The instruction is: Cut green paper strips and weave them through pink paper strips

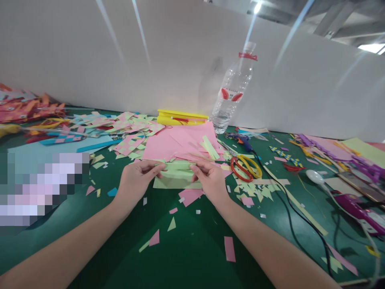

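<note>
A pale green paper (pixel 177 182) is held between my two hands just above the green table, its upper part looking folded over. My left hand (pixel 138 176) pinches its left end between thumb and fingers. At the other end my right hand (pixel 210 178) grips it the same way. Pink paper sheets (pixel 180 140) lie right behind it. Scissors (pixel 245 166) with red and yellow handles rest to the right of my right hand.
Paper scraps (pixel 172 224) are strewn over the green table (pixel 186 265). A tilted-looking plastic bottle (pixel 233 90) stands near the white partition (pixel 135 52). On the right lie a blue glue gun (pixel 245 142), a black cord (pixel 288 196) and a purple device (pixel 357 210). Woven paper strips (pixel 129 124) pile up behind left.
</note>
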`<state>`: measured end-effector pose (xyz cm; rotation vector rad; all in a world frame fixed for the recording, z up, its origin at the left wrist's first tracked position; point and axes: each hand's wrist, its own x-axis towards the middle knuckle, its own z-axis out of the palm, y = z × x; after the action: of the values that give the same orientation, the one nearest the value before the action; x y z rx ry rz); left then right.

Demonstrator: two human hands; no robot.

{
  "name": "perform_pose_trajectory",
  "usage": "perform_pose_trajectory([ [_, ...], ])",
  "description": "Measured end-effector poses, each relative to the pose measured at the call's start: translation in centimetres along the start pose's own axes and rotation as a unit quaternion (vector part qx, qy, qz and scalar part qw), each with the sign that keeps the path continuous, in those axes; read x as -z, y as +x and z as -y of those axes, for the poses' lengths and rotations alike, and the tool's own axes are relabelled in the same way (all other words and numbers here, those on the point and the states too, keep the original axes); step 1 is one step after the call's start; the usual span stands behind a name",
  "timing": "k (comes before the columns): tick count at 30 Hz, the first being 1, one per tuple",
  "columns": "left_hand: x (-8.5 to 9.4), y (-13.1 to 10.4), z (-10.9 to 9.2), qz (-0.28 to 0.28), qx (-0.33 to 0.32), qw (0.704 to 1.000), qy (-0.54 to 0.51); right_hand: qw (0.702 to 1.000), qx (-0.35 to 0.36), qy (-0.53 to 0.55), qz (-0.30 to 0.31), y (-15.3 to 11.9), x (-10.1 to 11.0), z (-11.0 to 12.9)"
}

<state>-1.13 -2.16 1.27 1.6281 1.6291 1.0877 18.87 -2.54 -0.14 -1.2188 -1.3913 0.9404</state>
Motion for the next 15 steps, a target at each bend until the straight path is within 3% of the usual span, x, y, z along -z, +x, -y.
perform_pose_trajectory([
  [15, -0.19, -0.26, -0.19, -0.004, 0.001, 0.999, -0.035, 0.999, -0.033, 0.04, -0.015, 0.34, 0.08, 0.25],
])
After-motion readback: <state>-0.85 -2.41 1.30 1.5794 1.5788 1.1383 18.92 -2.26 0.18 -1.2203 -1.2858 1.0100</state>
